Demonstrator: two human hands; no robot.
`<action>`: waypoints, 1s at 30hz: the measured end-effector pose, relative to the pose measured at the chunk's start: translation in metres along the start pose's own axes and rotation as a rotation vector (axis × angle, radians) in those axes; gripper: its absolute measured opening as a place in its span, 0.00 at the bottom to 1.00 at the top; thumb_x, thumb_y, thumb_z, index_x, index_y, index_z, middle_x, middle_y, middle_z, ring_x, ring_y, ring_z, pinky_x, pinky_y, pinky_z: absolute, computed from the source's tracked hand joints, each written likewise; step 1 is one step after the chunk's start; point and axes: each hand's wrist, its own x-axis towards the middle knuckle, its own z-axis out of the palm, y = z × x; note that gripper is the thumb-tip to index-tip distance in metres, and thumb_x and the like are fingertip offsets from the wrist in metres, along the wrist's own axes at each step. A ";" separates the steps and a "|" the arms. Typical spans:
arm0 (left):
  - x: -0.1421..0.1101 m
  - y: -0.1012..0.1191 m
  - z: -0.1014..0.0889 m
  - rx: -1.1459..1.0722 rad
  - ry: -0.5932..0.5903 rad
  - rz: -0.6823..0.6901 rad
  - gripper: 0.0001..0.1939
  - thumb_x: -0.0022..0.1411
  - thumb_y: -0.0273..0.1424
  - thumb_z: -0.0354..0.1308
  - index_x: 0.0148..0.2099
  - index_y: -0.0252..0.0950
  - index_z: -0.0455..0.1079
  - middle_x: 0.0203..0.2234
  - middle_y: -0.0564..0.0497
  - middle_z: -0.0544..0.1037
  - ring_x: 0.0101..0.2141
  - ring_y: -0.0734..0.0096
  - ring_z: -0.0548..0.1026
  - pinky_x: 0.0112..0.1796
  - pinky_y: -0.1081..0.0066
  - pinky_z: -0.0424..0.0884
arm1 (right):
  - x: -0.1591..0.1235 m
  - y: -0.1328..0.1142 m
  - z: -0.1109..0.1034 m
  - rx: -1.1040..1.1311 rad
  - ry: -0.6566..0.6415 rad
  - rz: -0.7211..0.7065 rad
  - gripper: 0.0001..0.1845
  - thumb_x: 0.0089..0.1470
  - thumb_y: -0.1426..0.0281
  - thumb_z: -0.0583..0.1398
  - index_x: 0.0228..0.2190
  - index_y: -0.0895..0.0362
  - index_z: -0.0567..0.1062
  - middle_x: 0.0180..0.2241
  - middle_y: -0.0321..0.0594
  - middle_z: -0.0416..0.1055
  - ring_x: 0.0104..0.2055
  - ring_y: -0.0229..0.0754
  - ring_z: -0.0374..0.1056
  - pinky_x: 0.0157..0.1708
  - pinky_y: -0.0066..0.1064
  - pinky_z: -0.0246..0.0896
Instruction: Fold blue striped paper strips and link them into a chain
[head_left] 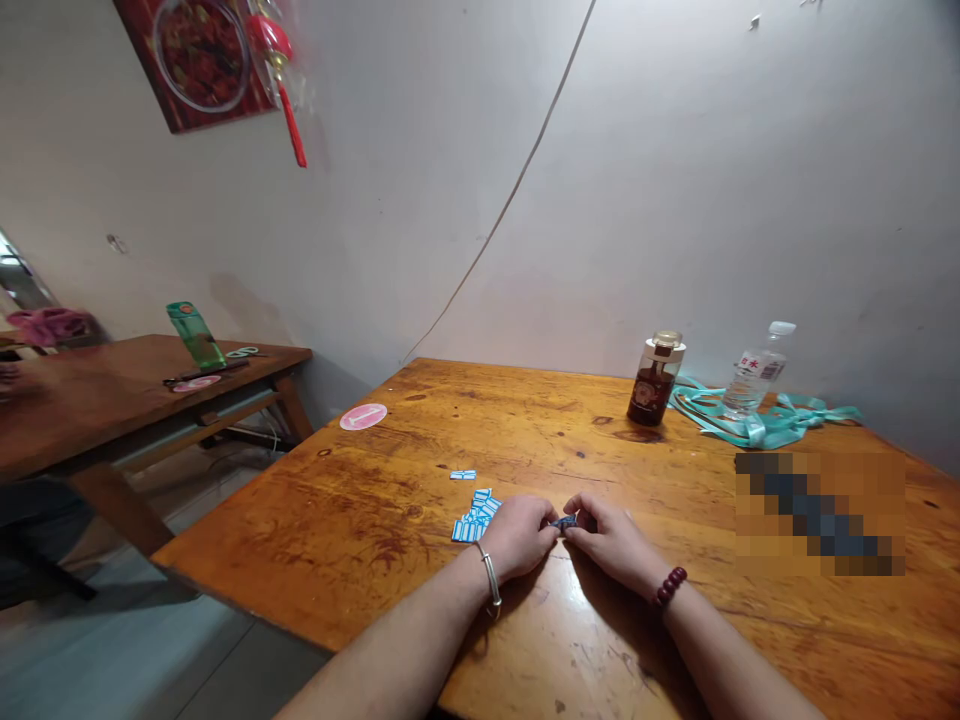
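Over the wooden table [405, 600], my left hand [525, 535] and my right hand [611, 540] meet with fingertips almost together. Between them is a small dark blue piece [564, 522], pinched from both sides; its kind is too small to make out. Both hands are closed on it. Just left of my left hand lies a loose pile of small blue-and-white rectangular pieces [474, 522], partly hidden behind that hand. One such blue-and-white piece [463, 475] lies apart, a little beyond the pile.
At the back right stand a dark-filled bottle [651, 385] and a clear water bottle [754, 375] among turquoise ribbon [765, 430]. A blurred-out patch [821, 515] covers something at right. A pink round sticker [364, 416] marks the left edge. Another table [112, 390] holds a green bottle [196, 335].
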 end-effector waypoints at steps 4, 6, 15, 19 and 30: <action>0.001 0.000 0.000 0.032 -0.002 0.004 0.14 0.52 0.36 0.48 0.26 0.35 0.70 0.20 0.49 0.71 0.22 0.73 0.63 0.23 0.75 0.51 | 0.000 0.004 -0.001 0.079 -0.020 0.018 0.07 0.42 0.68 0.54 0.22 0.56 0.71 0.21 0.34 0.68 0.25 0.36 0.61 0.25 0.25 0.52; 0.000 0.001 -0.001 0.025 -0.006 -0.007 0.14 0.52 0.37 0.48 0.25 0.34 0.70 0.19 0.49 0.70 0.22 0.74 0.62 0.23 0.74 0.51 | 0.001 0.004 -0.002 0.096 -0.012 0.015 0.06 0.42 0.69 0.55 0.20 0.57 0.71 0.21 0.35 0.68 0.26 0.37 0.61 0.26 0.26 0.53; 0.002 0.006 -0.004 -0.895 -0.021 -0.327 0.19 0.48 0.46 0.49 0.25 0.33 0.62 0.15 0.56 0.62 0.15 0.81 0.59 0.18 0.77 0.54 | 0.007 -0.028 0.005 0.834 0.094 0.229 0.13 0.39 0.60 0.59 0.24 0.58 0.68 0.21 0.34 0.66 0.22 0.35 0.61 0.23 0.26 0.56; 0.002 0.002 -0.005 -1.036 -0.065 -0.369 0.16 0.46 0.42 0.53 0.24 0.33 0.61 0.16 0.56 0.62 0.15 0.82 0.59 0.17 0.79 0.54 | 0.016 -0.031 0.011 0.854 0.103 0.299 0.13 0.38 0.62 0.60 0.21 0.59 0.66 0.16 0.33 0.62 0.17 0.32 0.57 0.18 0.25 0.53; 0.013 -0.049 -0.040 -0.733 0.475 -0.297 0.16 0.51 0.40 0.48 0.33 0.32 0.68 0.22 0.51 0.70 0.18 0.81 0.62 0.21 0.79 0.57 | 0.075 -0.024 0.026 0.239 -0.001 0.317 0.06 0.36 0.71 0.58 0.14 0.58 0.66 0.13 0.36 0.65 0.18 0.35 0.60 0.20 0.26 0.52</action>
